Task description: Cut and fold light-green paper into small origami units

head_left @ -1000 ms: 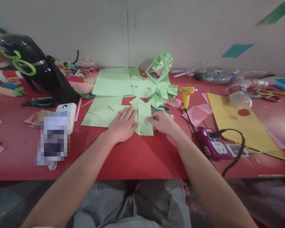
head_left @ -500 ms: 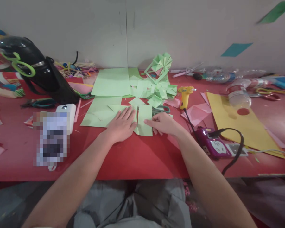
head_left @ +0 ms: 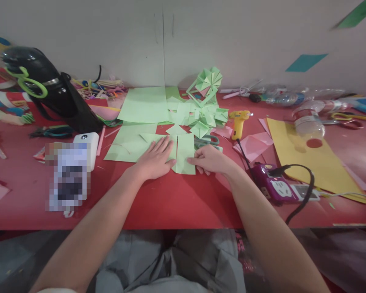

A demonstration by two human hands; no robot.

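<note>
Green paper strip (head_left: 185, 148), long axis front to back, lies just left of the right hand (head_left: 212, 159), seemingly pinched at 1 edge; the left hand (head_left: 156, 158) rests flat, opposite.

Green strip (head_left: 185, 148) – matt paper; glue gun (head_left: 238, 127) – smooth plastic.

Soft, muted light spreads over the table (head_left: 183, 207), whose red pales under a hazy sheen toward both sides; below its edge it is dim. A faint shadow marks the wall (head_left: 110, 36) beside the green ornament (head_left: 209, 81). The green paper strip (head_left: 186, 154) looks slightly soft. Wide-angle stretching slants outer shapes; a pixelated patch (head_left: 69, 177) hides detail.
</note>
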